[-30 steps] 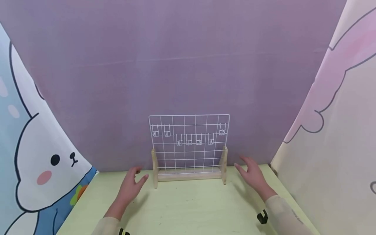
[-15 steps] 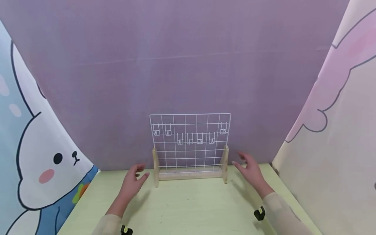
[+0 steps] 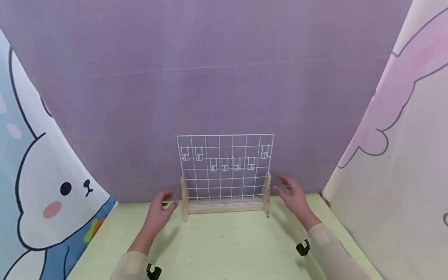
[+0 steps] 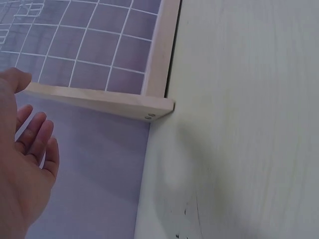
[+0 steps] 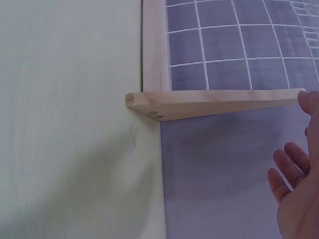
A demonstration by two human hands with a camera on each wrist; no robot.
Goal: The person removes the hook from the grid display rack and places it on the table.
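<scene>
A white wire grid panel (image 3: 225, 182) stands upright in a pale wooden stand (image 3: 225, 209) at the back of the table. Several small white wire hooks (image 3: 224, 165) hang on the grid, some in an upper row and some one row lower. My left hand (image 3: 159, 212) is held beside the stand's left upright (image 3: 184, 200), fingers bent loosely and nothing in them. On the other side my right hand (image 3: 294, 198) hovers next to the right upright (image 5: 214, 101), thumb toward the wood, fingers relaxed and holding nothing.
The light yellow-green tabletop (image 3: 224, 245) reaches back to a purple backdrop (image 3: 224, 77). A printed rabbit panel (image 3: 52, 175) walls off the left side, and a cream and pink panel (image 3: 395, 186) the right.
Both hands have moved slightly inward and up, closer to the stand's uprights. The grid and hooks stay as they were; the head view shifts a little.
</scene>
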